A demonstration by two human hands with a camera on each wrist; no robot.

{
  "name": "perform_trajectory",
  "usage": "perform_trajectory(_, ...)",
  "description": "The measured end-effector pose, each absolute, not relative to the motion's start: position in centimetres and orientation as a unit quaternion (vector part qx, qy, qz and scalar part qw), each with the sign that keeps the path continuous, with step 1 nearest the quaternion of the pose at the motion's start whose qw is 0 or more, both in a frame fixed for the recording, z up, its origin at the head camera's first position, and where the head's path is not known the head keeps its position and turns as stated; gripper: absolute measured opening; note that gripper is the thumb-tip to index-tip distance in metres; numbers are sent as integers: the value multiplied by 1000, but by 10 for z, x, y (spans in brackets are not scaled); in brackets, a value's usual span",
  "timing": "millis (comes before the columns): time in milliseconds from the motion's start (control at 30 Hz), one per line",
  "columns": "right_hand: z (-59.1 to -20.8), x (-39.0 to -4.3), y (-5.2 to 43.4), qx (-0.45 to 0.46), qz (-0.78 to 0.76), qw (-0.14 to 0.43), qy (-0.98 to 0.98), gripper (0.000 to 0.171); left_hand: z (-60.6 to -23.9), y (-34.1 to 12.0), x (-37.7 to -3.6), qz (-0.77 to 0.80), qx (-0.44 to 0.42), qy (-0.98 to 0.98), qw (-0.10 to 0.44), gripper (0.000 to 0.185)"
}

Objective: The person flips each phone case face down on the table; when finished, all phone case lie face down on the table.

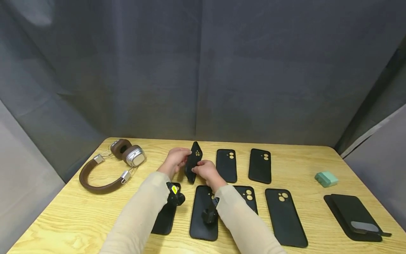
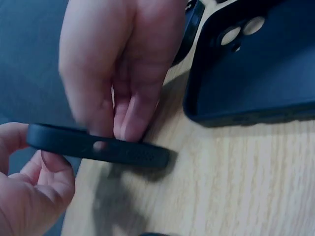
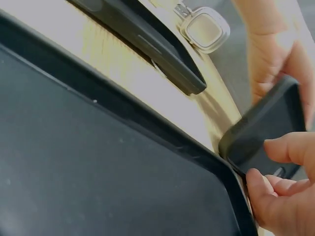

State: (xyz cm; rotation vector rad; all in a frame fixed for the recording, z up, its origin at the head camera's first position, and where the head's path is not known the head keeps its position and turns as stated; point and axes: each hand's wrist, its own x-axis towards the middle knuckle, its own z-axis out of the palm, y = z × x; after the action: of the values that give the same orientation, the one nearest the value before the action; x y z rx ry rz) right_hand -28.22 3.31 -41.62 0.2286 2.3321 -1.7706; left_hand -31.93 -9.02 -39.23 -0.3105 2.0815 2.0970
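Both hands hold one black phone case [image 1: 191,164] tilted up on its edge above the table. My left hand [image 1: 175,160] pinches it at the far left side, thumb and fingers on either face in the left wrist view. The right hand [image 1: 208,171] grips the near side; its thumb lies on the case [image 3: 268,125] in the right wrist view. Behind to the right lie a phone case [image 1: 226,167] and another phone case [image 1: 260,165]. Under the wrists are a phone case [image 1: 200,220] and a partly hidden phone case [image 1: 165,218].
Brown headphones [image 1: 101,188] lie at the left. Nearer on the right are two more phone cases, one a phone case [image 1: 285,218] and one a partly covered phone case [image 1: 248,195]. A small green block [image 1: 326,179] and a flat black item [image 1: 355,215] lie far right on the wooden table [image 1: 63,218].
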Motion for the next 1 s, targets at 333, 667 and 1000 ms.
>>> perform_trajectory(333, -417, -280, 39, 80, -650, 102, 749, 32, -390, -82, -315, 690, -98, 714, 77, 14)
perform_trajectory(667, -394, -270, 44, 63, -726, 87, 679, 39, -392, -84, -319, 701, -97, 702, 85, 11)
perform_trajectory(1000, -385, -259, 28, 46, -699, 63, 711, 44, -389, -80, -316, 673, -87, 727, 102, 14)
